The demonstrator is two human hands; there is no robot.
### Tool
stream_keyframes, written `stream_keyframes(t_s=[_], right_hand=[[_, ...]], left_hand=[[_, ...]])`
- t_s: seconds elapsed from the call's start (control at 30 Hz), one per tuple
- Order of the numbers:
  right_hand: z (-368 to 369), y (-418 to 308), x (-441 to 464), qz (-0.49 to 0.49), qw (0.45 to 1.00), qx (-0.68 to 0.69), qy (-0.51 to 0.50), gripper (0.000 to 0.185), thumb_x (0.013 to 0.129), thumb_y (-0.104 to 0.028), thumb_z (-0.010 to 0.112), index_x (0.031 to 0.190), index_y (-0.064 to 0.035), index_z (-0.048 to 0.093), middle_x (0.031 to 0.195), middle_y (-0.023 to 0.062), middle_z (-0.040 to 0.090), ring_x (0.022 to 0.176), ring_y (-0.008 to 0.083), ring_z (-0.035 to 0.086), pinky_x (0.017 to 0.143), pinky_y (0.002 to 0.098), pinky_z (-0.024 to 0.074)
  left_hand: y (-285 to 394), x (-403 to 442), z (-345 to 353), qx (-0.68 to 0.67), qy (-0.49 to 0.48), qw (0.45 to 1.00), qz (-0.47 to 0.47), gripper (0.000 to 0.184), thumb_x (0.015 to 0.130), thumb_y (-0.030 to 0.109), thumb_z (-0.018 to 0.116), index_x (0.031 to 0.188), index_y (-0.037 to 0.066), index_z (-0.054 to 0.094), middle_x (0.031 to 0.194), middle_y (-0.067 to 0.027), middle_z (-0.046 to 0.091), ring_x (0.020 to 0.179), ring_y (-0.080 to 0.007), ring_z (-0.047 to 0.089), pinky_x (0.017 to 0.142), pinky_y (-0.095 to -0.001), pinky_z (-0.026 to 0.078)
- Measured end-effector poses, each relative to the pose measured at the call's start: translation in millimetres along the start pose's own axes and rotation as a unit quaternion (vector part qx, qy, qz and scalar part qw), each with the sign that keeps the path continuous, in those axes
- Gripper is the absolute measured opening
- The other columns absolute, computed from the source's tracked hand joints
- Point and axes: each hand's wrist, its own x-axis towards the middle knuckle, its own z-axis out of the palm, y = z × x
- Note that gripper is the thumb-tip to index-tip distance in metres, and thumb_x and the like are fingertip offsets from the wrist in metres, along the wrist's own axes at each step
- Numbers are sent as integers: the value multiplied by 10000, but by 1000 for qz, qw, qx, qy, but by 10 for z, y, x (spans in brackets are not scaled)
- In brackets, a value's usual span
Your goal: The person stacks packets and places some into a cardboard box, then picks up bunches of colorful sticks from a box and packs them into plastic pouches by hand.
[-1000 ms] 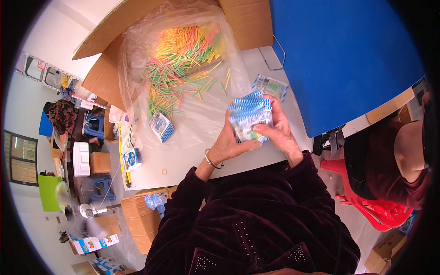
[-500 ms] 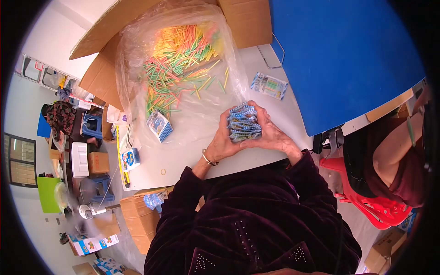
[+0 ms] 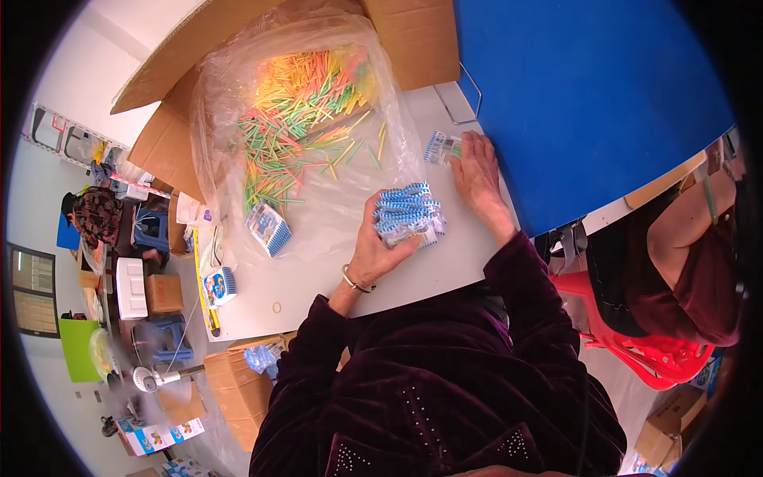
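right hand (image 3: 477,175) has moved away, loose packet (image 3: 439,148) partly under its straightened fingers, perhaps touching; left hand (image 3: 377,251) grips packet stack (image 3: 408,210).

Bright light, fisheye-curved edges, black vignetted corners, blurred fan (image 3: 146,379) at left

Dk purple velvet top (image 3: 449,358) w/ pale studs (image 3: 355,457) — bangle (image 3: 354,284), L wrist
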Motion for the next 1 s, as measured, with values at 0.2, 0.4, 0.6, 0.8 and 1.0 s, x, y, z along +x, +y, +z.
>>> stream_keyframes(t_s=[0.2,0.4,0.6,0.8,1.0], right_hand=[[-151,-96,94,71,993,-27,-91,393,759,-176,630,1087,3,510,1094,160,507,1029,334,435,881,448,352],[-133,33,42,102,977,109,-152,352,683,-140,663,989,-35,525,934,135,547,888,296,494,777,388,412],[-253,29,-40,92,981,141,-96,327,663,-73,684,938,6,525,875,150,568,813,284,555,716,356,449],[-342,73,-58,141,935,273,-176,318,713,-84,659,983,35,542,882,160,625,754,257,601,680,341,472],[-532,1,-159,201,821,489,-216,155,801,-61,613,936,2,568,800,15,610,734,70,545,652,221,429]], left_hand=[[42,-94,-70,-54,-8,998,-26,802,681,-9,721,1313,0,227,1171,-95,504,1073,-175,526,927,-317,430],[142,-152,-149,-113,19,990,-84,713,684,-20,705,1283,4,319,1123,-75,543,1035,-168,550,907,-313,440],[227,-93,-88,-266,57,957,-96,476,704,-22,655,1152,-1,495,1049,-75,600,971,-178,587,867,-317,461],[240,-49,-29,-294,44,949,-108,487,708,-21,638,1168,0,479,1062,-79,596,969,-181,590,863,-324,468],[329,13,-20,-346,47,929,-121,485,715,31,647,1167,-6,472,1070,-84,590,974,-186,591,863,-332,476]])
